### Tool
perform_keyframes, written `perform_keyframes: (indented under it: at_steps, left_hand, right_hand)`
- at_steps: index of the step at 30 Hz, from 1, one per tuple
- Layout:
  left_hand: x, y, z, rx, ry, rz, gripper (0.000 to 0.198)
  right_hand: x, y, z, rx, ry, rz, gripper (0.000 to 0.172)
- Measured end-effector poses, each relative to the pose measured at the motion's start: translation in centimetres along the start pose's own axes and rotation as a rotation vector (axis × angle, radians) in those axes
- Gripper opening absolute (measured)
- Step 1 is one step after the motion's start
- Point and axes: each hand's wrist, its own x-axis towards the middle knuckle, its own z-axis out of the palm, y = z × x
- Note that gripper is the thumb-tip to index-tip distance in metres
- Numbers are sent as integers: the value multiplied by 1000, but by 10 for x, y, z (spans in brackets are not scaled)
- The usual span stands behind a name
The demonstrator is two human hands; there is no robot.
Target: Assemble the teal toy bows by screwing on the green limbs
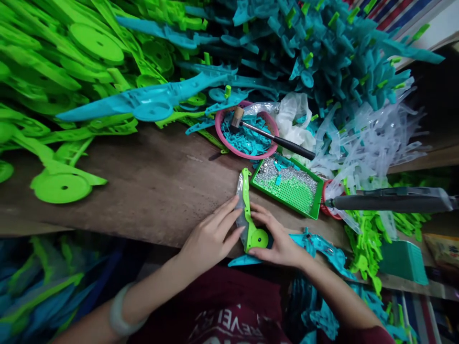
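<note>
On the bench's near edge stands a long lime-green plastic part (246,203) with a round disc at its near end. A clear plastic blade-shaped piece (241,186) lies along its left side. My left hand (213,231) presses this clear piece with straight fingers and thumb. Thumb and fingers of my right hand (278,236) close around the green part's disc end. Below the disc, a blue plastic part (245,260) pokes out, partly hidden by my right hand. Another blue part (322,246) lies right of my right wrist.
A pink bowl (247,155) of blue bits carries a hammer (292,145). Beside it sit a green tray (287,196) of small metal pieces and a red basket (328,212). Piles of green (96,43) and blue parts (311,48) fill the back; a grey tool (390,200) juts in from the right.
</note>
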Motion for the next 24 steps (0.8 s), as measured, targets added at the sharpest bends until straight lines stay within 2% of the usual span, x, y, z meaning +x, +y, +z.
perform_keyframes:
  at_steps: [3,9,17,21,24]
  left_hand:
    - [1,-3,-2,-21,9,7,34]
    - [3,-3,-5,-18,49,48,27]
    - [1,1,-4,-14,55,57,27]
    - [1,0,-4,17,12,44,31]
    - [5,1,-6,143,-54,64,38]
  right_hand:
    - [3,-3,-1,-51,-27,25,94]
    - [7,-6,-4,59,-33,67,91]
    - [5,-2,5,162,31,82,99]
    - [7,-6,4,149,34,100,97]
    - [8,-5,3,152,18,123,95]
